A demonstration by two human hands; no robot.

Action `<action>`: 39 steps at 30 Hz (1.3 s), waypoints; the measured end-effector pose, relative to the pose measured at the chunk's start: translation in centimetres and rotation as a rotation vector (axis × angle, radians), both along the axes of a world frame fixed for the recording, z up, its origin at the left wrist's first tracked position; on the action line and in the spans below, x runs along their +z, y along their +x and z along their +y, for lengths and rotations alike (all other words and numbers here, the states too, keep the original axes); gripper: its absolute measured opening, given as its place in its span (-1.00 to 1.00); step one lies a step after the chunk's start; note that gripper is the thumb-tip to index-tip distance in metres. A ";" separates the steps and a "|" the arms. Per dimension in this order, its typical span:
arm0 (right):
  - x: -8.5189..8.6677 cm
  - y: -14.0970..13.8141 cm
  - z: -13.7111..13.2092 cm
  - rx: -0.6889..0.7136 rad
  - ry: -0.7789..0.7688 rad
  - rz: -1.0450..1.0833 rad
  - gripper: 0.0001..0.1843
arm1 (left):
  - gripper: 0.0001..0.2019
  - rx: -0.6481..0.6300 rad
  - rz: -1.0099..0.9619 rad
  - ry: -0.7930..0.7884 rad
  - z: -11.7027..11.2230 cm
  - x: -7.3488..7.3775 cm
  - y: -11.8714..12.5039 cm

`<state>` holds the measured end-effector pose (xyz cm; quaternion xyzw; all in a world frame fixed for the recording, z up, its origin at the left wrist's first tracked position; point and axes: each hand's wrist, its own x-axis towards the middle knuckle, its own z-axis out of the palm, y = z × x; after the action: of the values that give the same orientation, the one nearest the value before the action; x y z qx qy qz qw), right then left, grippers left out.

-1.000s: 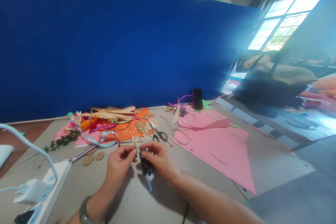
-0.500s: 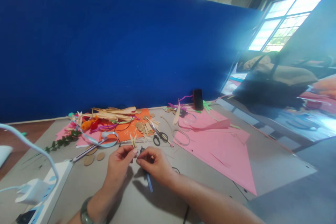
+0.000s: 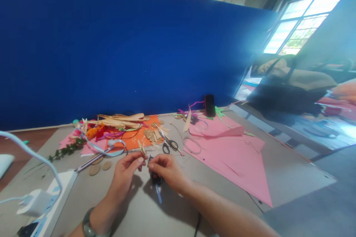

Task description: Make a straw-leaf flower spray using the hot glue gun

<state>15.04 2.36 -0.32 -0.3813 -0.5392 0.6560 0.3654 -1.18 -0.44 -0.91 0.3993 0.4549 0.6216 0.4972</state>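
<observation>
Head view, one entry per item. My left hand: thumb and forefinger pinched on a small pale straw piece, its slips fanning upward. My right hand: closed round a dark tool with a blue stick at its rear, nose close to the straw piece. The two hands are nearly together, low over the desk at its near middle. Progress, by my judgement: the piece looks part-made, a few slips joined. Loose straw strips on the orange sheet and card discs lie unused. Scissors sit just beyond my fingers. A power strip lies near on the left. Pink paper covers the right. Open room: bare desk toward me and between my right forearm and the pink paper. The blue wall closes the far edge.
</observation>
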 end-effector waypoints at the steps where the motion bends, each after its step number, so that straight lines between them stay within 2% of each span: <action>1: 0.0 0.0 0.0 0.006 -0.005 0.001 -0.71 | -0.87 -0.005 -0.010 0.000 0.0 0.0 0.0; 5: 0.2 0.1 0.0 0.016 -0.024 0.013 -0.69 | -0.87 -0.018 0.005 0.007 0.0 0.1 -0.1; 9: 0.9 0.3 -0.1 0.030 -0.047 0.033 -0.65 | -0.84 0.039 0.096 0.007 0.2 0.1 -0.2; 12: 1.1 0.4 -0.1 0.047 -0.051 0.037 -0.65 | -0.85 0.031 0.059 0.005 0.3 0.3 -0.3; 17: 0.8 0.4 0.2 0.112 -0.078 0.046 -0.67 | -0.83 -0.089 -0.142 -0.043 0.3 0.8 -0.4; 24: 0.8 0.4 0.1 0.198 -0.108 0.115 -0.68 | -0.78 -0.213 -0.258 -0.075 -0.1 1.5 -0.1; 32: 1.4 0.6 -0.3 0.283 -0.159 0.160 -0.68 | -0.76 -0.262 -0.213 -0.038 -0.3 1.5 -0.4; 36: 1.5 0.8 -0.5 0.352 -0.198 0.180 -0.69 | -0.72 -0.355 -0.201 0.031 -0.4 1.6 -0.6; 39: 1.5 0.8 -0.6 0.366 -0.221 0.197 -0.71 | -0.78 -0.408 -0.213 0.029 -0.4 1.4 -0.7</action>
<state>15.88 1.78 1.17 -0.2490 -0.4861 0.8004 0.2472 -1.90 -0.88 0.45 0.4221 0.3006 0.5534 0.6521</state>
